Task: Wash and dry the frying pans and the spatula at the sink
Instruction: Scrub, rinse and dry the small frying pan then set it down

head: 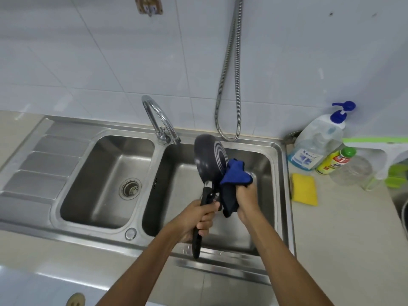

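Observation:
A small black frying pan (pixel 208 159) is held on edge over the right basin of the steel sink (pixel 279 164), its ringed underside turned to the right. My left hand (pixel 198 219) is wrapped around the pan's black handle. My right hand (pixel 248 200) grips a blue cloth (pixel 235 176), which is pressed against the pan's underside near the handle joint. A darker part of the cloth hangs down between the two hands. No spatula or second pan is in view.
The curved tap (pixel 159 119) stands between the two basins, with a metal hose (pixel 228 69) hanging on the tiled wall. On the right counter lie a yellow sponge (pixel 304 192), a pump bottle (pixel 318 144), a yellow bottle (pixel 335 161) and a clear jar (pixel 353 172).

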The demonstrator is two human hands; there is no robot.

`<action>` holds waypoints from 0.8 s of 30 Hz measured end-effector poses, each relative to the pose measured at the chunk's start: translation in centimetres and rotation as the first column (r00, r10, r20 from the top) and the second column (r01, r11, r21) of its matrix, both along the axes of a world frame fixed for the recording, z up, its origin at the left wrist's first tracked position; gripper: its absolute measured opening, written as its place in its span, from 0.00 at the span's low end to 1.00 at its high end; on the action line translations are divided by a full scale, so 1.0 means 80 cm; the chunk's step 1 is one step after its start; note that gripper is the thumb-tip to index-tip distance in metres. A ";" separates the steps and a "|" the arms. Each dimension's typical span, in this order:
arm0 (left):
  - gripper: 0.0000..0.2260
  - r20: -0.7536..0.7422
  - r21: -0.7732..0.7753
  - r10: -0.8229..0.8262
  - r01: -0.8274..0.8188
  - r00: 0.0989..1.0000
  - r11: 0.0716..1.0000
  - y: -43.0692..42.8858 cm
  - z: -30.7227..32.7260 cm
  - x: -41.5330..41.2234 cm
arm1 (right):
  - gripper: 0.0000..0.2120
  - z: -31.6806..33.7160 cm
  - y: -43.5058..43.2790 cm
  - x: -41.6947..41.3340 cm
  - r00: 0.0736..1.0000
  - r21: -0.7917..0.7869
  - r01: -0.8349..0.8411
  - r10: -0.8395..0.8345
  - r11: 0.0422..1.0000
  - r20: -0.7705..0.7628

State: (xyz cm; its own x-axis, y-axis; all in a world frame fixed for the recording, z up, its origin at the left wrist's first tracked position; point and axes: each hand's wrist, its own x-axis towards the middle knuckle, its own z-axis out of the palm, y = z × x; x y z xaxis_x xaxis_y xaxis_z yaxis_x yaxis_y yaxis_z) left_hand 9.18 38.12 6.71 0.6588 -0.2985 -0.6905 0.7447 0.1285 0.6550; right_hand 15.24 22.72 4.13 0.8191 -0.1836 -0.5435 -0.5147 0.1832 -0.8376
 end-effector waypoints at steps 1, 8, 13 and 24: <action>0.16 0.039 0.143 -0.011 0.005 0.999 0.990 -0.001 0.000 0.003 | 0.06 0.009 -0.002 -0.001 1.000 0.075 0.019 -0.018 0.997 -0.011; 0.12 0.257 0.818 -0.082 -0.171 0.963 0.549 -0.010 -0.033 -0.007 | 0.05 0.044 -0.035 -0.001 0.992 0.009 0.099 -0.099 0.995 0.072; 0.12 0.305 0.790 -0.127 -0.177 0.944 0.587 -0.014 -0.038 -0.018 | 0.10 0.055 -0.018 0.002 0.932 -0.465 -0.159 0.287 0.871 0.219; 0.13 0.362 0.814 -0.126 -0.247 0.924 0.526 -0.002 -0.029 -0.030 | 0.17 0.013 0.047 0.058 0.421 -0.827 -0.509 0.907 0.236 0.000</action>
State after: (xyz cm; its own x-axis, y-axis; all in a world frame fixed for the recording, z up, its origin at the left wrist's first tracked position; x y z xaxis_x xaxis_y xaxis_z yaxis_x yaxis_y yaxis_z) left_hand 6.80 37.99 4.43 0.8847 0.3405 -0.3183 0.4639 -0.5772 0.6720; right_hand 19.87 26.49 5.16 0.8462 0.5104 -0.1534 0.3187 -0.7154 -0.6218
